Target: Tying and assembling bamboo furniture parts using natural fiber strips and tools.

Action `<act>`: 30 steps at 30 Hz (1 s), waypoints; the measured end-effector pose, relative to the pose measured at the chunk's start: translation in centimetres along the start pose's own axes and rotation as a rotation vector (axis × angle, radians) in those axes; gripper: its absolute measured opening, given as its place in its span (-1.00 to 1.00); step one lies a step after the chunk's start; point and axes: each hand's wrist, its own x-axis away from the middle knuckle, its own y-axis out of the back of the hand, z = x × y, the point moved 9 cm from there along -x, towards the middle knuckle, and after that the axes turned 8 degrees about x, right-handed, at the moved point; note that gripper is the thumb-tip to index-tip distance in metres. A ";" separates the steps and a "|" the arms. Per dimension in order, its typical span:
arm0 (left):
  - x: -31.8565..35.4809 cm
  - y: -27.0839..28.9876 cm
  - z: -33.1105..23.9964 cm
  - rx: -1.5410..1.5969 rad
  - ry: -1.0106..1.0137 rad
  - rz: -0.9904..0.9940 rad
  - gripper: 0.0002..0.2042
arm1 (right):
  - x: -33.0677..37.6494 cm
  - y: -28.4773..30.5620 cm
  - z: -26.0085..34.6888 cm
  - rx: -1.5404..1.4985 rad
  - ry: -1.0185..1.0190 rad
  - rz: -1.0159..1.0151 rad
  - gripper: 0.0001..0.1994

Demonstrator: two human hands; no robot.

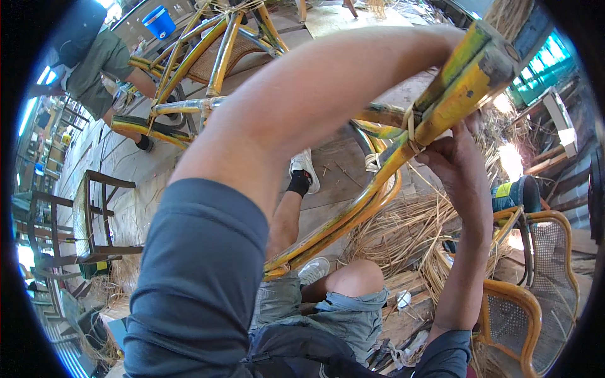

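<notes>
A yellow-green bamboo frame (372, 195) slants up from my lap to the right. At its upper end, thick bamboo poles (450, 104) meet a thinner rail, and a pale rattan strip (411, 126) is wound around that joint. My right hand (463, 164) is just below the joint, its fingers pinched together at the strip's binding, partly behind the pole. My left arm reaches across to the top of the thick poles; the left hand's fingers are hidden behind them.
A heap of loose rattan strips (403, 233) lies on the wooden floor. Cane-backed chairs (554, 258) stand at right, a dark chair frame (94, 217) at left. Another bamboo frame (217, 57) stands ahead, near another person (104, 66) and a blue cooler (159, 22).
</notes>
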 end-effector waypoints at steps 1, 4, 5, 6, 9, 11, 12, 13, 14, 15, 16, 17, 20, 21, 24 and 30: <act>1.5 0.7 1.1 -0.044 0.020 0.004 -0.58 | -0.1 -0.3 1.0 0.028 0.056 -0.020 -0.50; 2.2 4.3 0.8 -0.383 -0.089 -0.166 -0.60 | -0.1 0.0 -0.5 -0.048 -0.014 0.010 -0.58; 6.1 6.7 0.6 -0.654 -0.145 -0.360 -0.63 | -0.1 -0.1 0.0 -0.146 -0.007 0.019 -0.59; 9.9 9.0 0.6 -0.621 -0.159 -0.630 -0.64 | 0.0 0.1 0.6 -0.102 -0.009 -0.012 -0.58; 18.6 9.4 0.8 -0.459 0.008 -1.098 -0.69 | 0.1 0.5 0.5 0.048 -0.051 -0.020 -0.57; 20.5 1.3 0.5 -0.194 0.114 -1.098 -0.69 | 0.5 0.8 0.2 0.074 -0.059 -0.052 -0.57; 19.7 -2.2 0.4 -0.148 0.116 -1.009 -0.67 | 0.6 0.7 0.0 0.080 -0.082 -0.059 -0.55; 18.5 -5.3 0.7 -0.102 0.127 -0.920 -0.65 | 0.8 0.5 0.1 0.082 -0.103 -0.060 -0.53; 17.7 -7.4 0.9 -0.090 -0.020 -1.035 -0.68 | 0.9 0.1 0.3 0.078 -0.088 -0.059 -0.53; 17.2 -8.9 0.9 -0.076 -0.174 -1.144 -0.70 | 1.0 -0.1 0.3 0.065 -0.075 -0.078 -0.51; 16.6 -9.6 0.6 -0.077 -0.176 -1.150 -0.70 | 1.1 -0.3 0.1 0.058 -0.069 -0.096 -0.49; 15.8 -10.0 0.4 -0.051 -0.165 -1.140 -0.72 | 1.3 -0.4 -0.1 0.071 -0.071 -0.103 -0.49; 14.9 -10.3 -0.2 -0.052 -0.177 -1.173 -0.73 | 2.0 -0.8 -0.1 0.017 -0.103 -0.086 -0.46; 15.0 -10.3 -0.4 -0.083 -0.190 -1.207 -0.73 | 2.4 -0.5 0.0 0.060 -0.139 -0.120 -0.47; 15.5 -10.8 -0.5 -0.078 -0.220 -1.246 -0.75 | 4.1 -0.6 1.1 0.117 -0.152 -0.313 -0.52; 14.4 -10.0 1.0 0.194 -0.168 -1.159 -0.76 | 5.5 -2.4 0.6 -0.136 -0.137 -0.370 -0.74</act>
